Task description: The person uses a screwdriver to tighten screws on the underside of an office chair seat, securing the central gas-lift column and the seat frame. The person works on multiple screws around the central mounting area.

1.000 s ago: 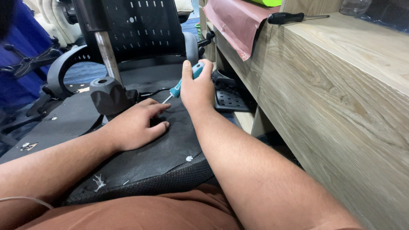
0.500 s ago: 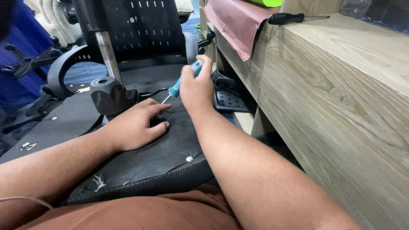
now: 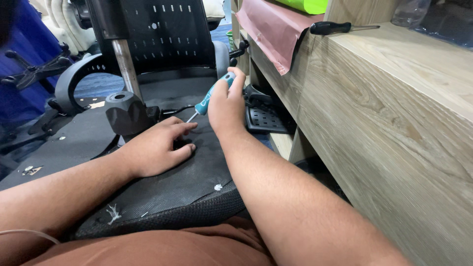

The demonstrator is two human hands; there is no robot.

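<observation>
Your right hand (image 3: 225, 106) is closed around one teal-handled screwdriver (image 3: 211, 96), its metal tip slanting down toward your left fingers. Your left hand (image 3: 156, 148) lies flat, palm down, fingers slightly spread, on the black underside of an overturned office chair (image 3: 162, 189), gripping nothing. Just beyond that hand stands the chair's black post mount (image 3: 127, 112). A second, black-handled screwdriver (image 3: 340, 27) lies on the wooden bench (image 3: 394, 123), well beyond your right hand.
</observation>
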